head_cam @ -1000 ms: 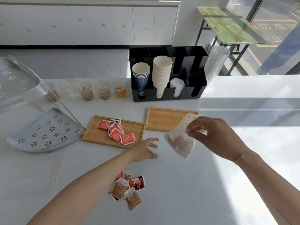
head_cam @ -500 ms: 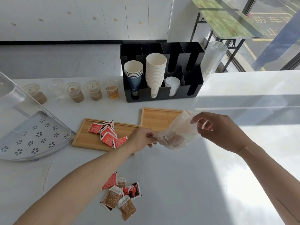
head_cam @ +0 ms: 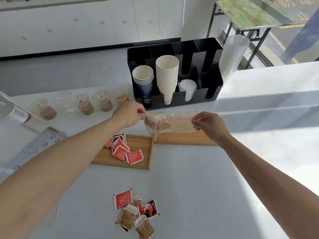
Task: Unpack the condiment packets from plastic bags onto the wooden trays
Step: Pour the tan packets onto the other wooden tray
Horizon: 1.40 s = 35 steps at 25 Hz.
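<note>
- The left hand (head_cam: pixel 128 114) pinches the closed bottom end of a clear plastic bag (head_cam: pixel 172 121), fingers curled tight on the film
- The right hand (head_cam: pixel 209 125) pinches the bag's other end — the one with the red zip line — between thumb and fingertips
- The bag is stretched sideways in the air between both hands, above the far edge of the right wooden tray (head_cam: pixel 185 139); brown packets (head_cam: pixel 156 124) are bunched at its left end
- The left wooden tray (head_cam: pixel 138 163) lies mid-desk, touching the right tray at a corner, with red packets (head_cam: pixel 123 149) piled on its left half
- A loose heap of mixed packets (head_cam: pixel 135 213) lies on the white desk (head_cam: pixel 198 187) near its front edge
- A black cup organiser (head_cam: pixel 174 73) stands at the desk's far edge — lidded drink cups (head_cam: pixel 84 104) line up to its left
</note>
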Available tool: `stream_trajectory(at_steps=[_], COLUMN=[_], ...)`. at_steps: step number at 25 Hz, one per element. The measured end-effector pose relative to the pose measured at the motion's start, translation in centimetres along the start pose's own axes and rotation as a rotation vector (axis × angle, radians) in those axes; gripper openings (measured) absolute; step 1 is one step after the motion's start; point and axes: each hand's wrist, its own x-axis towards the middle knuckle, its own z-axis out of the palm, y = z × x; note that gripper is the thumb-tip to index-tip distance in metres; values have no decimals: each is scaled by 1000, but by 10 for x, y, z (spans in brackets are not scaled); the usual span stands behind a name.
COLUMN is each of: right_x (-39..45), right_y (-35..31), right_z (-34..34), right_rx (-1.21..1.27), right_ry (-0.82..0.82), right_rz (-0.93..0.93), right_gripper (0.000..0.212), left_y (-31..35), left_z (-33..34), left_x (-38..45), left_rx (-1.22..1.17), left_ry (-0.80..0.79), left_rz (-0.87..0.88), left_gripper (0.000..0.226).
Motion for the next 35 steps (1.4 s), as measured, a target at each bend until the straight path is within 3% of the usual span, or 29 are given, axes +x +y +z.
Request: stream_trajectory(at_steps=[8, 18, 26, 35], right_x=[28, 38, 41, 40], right_y=[41, 42, 39, 39], right_z=[42, 45, 51, 52], right_rx=[111, 184, 291, 377], right_ry=[67, 58, 5, -9], right_rz=[287, 434, 498, 526], right_gripper=[5, 8, 6, 5], left_y=[23, 50, 79, 91], left_z=[-2, -25, -32, -32], left_x=[25, 42, 45, 49], left_rx=[248, 204, 262, 272], left_ry=[5, -81, 52, 83], left_rz=[63, 148, 181, 204], left_gripper=[13, 12, 12, 10])
